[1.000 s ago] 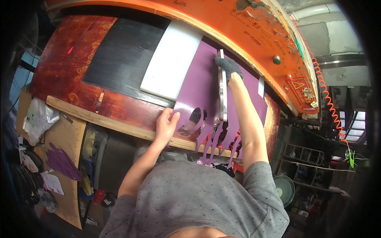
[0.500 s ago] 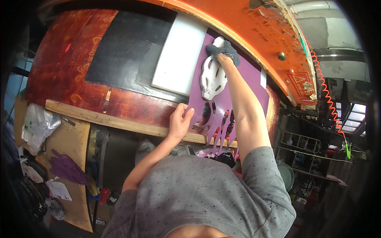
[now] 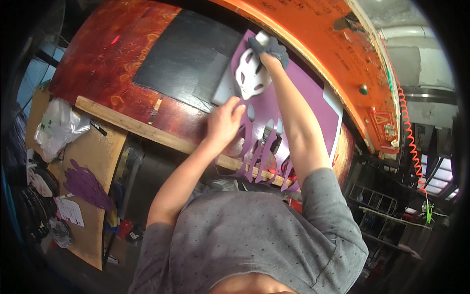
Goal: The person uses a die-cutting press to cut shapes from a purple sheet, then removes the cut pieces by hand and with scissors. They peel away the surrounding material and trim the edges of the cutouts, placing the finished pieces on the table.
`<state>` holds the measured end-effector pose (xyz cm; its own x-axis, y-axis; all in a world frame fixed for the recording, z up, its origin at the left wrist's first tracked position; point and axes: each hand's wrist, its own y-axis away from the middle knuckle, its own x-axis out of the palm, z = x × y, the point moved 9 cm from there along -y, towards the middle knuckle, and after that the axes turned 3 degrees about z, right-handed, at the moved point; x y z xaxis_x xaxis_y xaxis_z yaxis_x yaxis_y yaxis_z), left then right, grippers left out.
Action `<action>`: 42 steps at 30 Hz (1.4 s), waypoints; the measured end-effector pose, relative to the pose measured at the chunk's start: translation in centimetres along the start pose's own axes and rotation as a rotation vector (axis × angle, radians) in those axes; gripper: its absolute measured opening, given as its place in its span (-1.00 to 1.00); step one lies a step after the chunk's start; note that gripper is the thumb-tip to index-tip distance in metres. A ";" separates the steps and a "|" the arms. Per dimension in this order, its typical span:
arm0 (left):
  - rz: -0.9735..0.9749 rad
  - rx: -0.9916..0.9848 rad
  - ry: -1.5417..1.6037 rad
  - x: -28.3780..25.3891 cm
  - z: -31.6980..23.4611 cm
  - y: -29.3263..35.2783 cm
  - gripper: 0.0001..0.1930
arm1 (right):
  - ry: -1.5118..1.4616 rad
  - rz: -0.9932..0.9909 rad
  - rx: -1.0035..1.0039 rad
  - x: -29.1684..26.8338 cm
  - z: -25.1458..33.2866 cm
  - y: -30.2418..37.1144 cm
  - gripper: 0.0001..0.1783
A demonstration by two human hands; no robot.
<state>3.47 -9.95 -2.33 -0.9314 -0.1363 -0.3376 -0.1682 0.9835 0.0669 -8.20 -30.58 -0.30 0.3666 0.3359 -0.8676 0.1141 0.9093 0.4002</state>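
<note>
A purple sheet [image 3: 306, 98] lies on the workbench, its near part cut into strips that hang over the front edge. On it rests a white, leaf-shaped cut-out form [image 3: 248, 77] with several oval openings. My right hand [image 3: 274, 53], in a dark grey glove, is closed around the far end of this form. My bare left hand [image 3: 225, 120] pinches the sheet's left edge between thumb and fingers, close to the form's near tip. Beneath the sheet, a pale board [image 3: 225, 88] shows at its left and right sides.
A black mat [image 3: 188, 56] covers part of the red-brown bench [image 3: 110, 54] to the left. An orange machine beam [image 3: 313, 46] spans the far side. Below left, a brown board [image 3: 88, 147] carries purple offcuts [image 3: 88, 183] and a clear plastic bag [image 3: 61, 125].
The purple sheet and the white form have shifted left over the pale board, covering most of it. Both hands have moved along with them. My view has also shifted slightly.
</note>
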 end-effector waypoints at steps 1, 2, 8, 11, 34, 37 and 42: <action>-0.015 0.029 0.001 0.2 -0.5 -0.1 -0.69 | -0.013 0.011 0.011 -0.1 -0.5 0.4 0.05; 0.046 -0.061 0.124 1.0 0.2 -0.3 -0.67 | -0.014 0.018 0.026 -0.1 -1.1 0.7 0.06; -0.019 -0.025 -0.209 -3.1 0.9 2.5 -0.61 | -0.021 -0.036 -0.030 0.2 -2.8 -0.4 0.06; -0.239 0.253 -0.614 -6.5 0.0 6.8 -0.48 | -0.228 -0.112 -0.119 -0.1 -4.6 0.5 -0.04; -0.310 0.389 -0.551 -4.5 3.2 7.3 -0.90 | 0.153 -0.478 -0.025 -3.3 -22.8 9.5 -0.83; -0.367 0.362 -0.563 -4.7 4.6 7.0 -0.90 | -1.329 -0.758 0.237 -7.0 -31.7 12.5 -0.68; -0.430 0.435 -0.600 -4.5 5.5 7.1 -0.93 | -1.289 -0.779 0.023 -12.0 -30.6 16.6 -0.79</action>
<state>8.21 -1.73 -5.54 -0.4661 -0.5430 -0.6986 -0.2148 0.8354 -0.5060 -38.98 -12.00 7.77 0.7451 -0.6667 -0.0180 0.6666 0.7453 -0.0112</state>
